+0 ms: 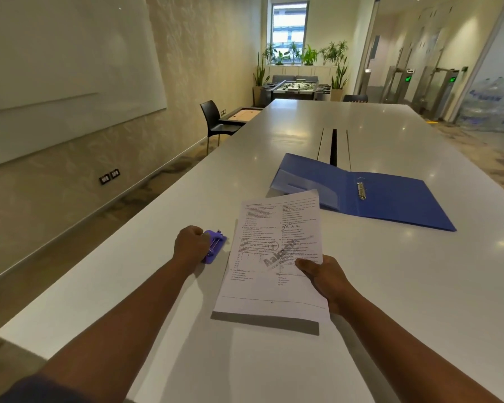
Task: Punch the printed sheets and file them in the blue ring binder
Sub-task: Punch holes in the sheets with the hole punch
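Flat printed sheets [274, 257], rectangular blue binder [390, 199]

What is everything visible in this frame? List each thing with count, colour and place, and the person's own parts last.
printed sheets: one stack, white with black print, lifted off the table near its front edge
hole punch: one, purple, on the table left of the sheets
ring binder: one, blue, lying open on the table beyond the sheets, rings showing
table: one, white, long
chair: one, black, left of the table
whiteboard: one, white, on the left wall
foosball table: one, dark, at the far end
plants: several, green, below the window
left hand: one, grip closed on the hole punch
right hand: one, grip closed on the sheets' right edge
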